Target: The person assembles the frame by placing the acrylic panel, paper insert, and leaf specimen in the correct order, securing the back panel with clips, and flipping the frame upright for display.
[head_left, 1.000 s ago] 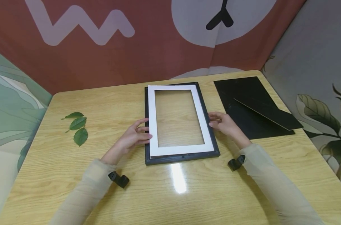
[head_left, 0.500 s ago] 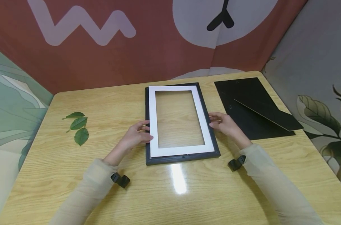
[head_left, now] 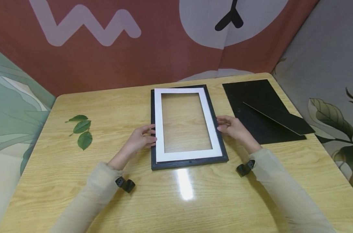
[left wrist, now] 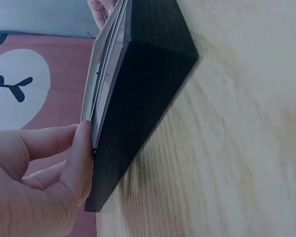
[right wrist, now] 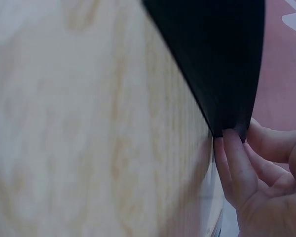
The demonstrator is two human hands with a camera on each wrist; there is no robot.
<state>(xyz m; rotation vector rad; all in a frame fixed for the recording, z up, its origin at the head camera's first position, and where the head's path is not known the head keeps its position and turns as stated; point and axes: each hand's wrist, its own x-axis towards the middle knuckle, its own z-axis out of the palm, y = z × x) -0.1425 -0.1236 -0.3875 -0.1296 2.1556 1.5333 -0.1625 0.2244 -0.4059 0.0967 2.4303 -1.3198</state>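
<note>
A black picture frame (head_left: 189,161) lies flat on the table, a white mat (head_left: 159,126) with a rectangular window set over it. In the left wrist view the mat (left wrist: 90,91) stands slightly proud of the frame's dark side (left wrist: 138,84). My left hand (head_left: 139,139) pinches the mat's left edge, thumb and fingertip meeting there. On the opposite side, my right hand (head_left: 230,126) grips the frame's right edge. The right wrist view has its fingers against the frame's outer side (right wrist: 217,64) and the thumb at the upper edge. Other left fingers are partly hidden.
To the right lies a black backing board (head_left: 252,90) with its stand flap (head_left: 278,118) sticking up. Several green leaves (head_left: 82,126) rest on the table's left part. Behind the wooden table (head_left: 112,106) hangs a red patterned backdrop (head_left: 159,58).
My left hand has shifted slightly right, its thumb and fingers drawn closer together at the mat's edge. My right hand and the frame stay in place.
</note>
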